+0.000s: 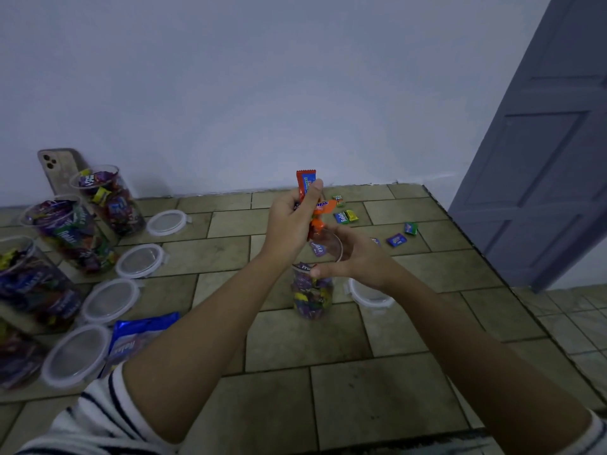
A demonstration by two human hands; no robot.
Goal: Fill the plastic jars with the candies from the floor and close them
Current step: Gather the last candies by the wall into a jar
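Tiled floor (pixel 328 389); filling underway: left hand (pixel 292 224) clutches candies (pixel 307 187) above the jar (pixel 312 297); right hand (pixel 358 254) grips its rim; next, seemingly, drop them in.

"Relax" stands on a small blue wrapper (pixel 341 217) lying on the floor (pixel 328 339), on the blue bag (pixel 131 343), and on a green wrapper (pixel 67 233) inside a jar (pixel 88 254). An orange wrapper (pixel 323 205) shows only "tos".

The tiled floor (pixel 328 349) bears filled jars (pixel 65 231), lids (pixel 141 260), a blue bag (pixel 141 326) and loose candies (pixel 396 240).
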